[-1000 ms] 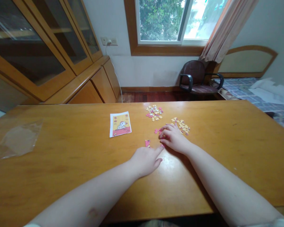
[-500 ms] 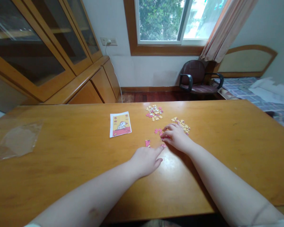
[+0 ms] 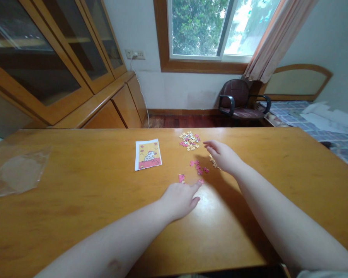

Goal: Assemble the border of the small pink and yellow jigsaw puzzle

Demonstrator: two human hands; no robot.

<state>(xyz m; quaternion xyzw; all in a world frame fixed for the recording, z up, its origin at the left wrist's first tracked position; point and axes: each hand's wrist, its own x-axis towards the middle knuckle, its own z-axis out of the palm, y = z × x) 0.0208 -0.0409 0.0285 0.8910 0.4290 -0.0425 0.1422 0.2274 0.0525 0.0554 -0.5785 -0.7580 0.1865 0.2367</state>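
The white-edged picture card (image 3: 148, 155) was yellow above pink, with a white figure (image 3: 150, 156) across both. Right of the card, the loose pieces (image 3: 199, 168) were pink and the heaped pieces (image 3: 189, 140) mixed yellow, pink and white. Beneath the card, the counter (image 3: 89, 170) was streaked orange-brown.

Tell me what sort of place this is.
Probably a bedroom at home: a bed stands at the right, a curtain hangs by the window, and a glass-door cabinet lines the left side.

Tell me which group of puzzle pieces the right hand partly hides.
The yellow group, farthest right, partly blocked from view by the right hand; the mixed-colour pile and the pink group both show apart from that hand.
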